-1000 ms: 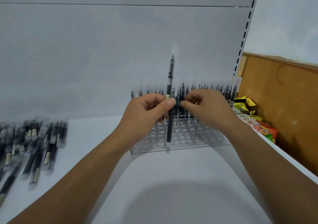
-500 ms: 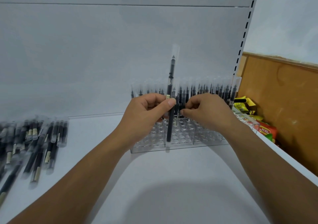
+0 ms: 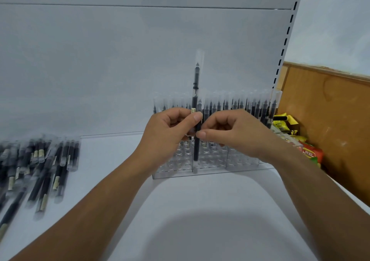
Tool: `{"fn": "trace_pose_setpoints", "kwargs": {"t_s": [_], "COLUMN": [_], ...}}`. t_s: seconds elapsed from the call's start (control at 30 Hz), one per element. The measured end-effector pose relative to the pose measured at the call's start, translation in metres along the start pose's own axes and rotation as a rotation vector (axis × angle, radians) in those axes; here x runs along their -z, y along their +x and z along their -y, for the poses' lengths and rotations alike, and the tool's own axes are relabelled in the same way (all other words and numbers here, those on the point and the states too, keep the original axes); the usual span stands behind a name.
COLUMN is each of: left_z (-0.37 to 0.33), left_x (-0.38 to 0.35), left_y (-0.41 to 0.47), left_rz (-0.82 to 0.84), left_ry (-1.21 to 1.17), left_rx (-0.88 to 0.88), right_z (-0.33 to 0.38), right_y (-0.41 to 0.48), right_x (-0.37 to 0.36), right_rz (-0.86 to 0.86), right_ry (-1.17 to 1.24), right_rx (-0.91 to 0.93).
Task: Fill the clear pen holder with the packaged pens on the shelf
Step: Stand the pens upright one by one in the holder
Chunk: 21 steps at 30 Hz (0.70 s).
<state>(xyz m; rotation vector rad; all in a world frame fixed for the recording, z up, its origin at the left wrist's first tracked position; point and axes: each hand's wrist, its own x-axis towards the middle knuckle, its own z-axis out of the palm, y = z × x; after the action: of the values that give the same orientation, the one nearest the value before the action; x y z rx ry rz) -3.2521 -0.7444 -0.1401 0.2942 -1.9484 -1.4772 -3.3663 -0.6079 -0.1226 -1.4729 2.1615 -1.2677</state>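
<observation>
Right hand (image 3: 230,132) nearer upright pen (image 3: 196,100)

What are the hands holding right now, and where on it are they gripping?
The left hand pinches one packaged pen upright, around its middle by the label. The right hand has its fingertips beside the same pen just below; whether it grips cannot be told.

Hands: two. Clear pen holder (image 3: 210,161): one. Raised packaged pen (image 3: 196,108): one. Loose pens (image 3: 38,166): pile (blurred, uncountable).
</observation>
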Motion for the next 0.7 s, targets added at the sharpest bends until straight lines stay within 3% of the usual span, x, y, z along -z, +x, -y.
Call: {"fn": "trace_pose_setpoints", "kwargs": {"t_s": [0.33, 0.5, 0.6, 0.7], "left_z": [-0.002, 0.000, 0.000, 0.001], "left_x": [0.000, 0.000, 0.000, 0.000], "left_y": [-0.001, -0.001, -0.001, -0.001], "left_rz": [-0.032, -0.037, -0.016, -0.004], "left_ry": [-0.034, -0.024, -0.010, 0.006], "left_rx": [0.005, 0.019, 0.020, 0.027], "right_z": [0.001, -0.007, -0.018, -0.026], "right_y": [0.001, 0.003, 0.008, 0.011], "right_x": [-0.001, 0.019, 0.022, 0.019], "right_rz": [-0.095, -0.420, -0.587, -0.573], "right_ry": [0.071, 0.205, 0.079, -0.103], "right_rx": [0.038, 0.023, 0.006, -0.017]}}
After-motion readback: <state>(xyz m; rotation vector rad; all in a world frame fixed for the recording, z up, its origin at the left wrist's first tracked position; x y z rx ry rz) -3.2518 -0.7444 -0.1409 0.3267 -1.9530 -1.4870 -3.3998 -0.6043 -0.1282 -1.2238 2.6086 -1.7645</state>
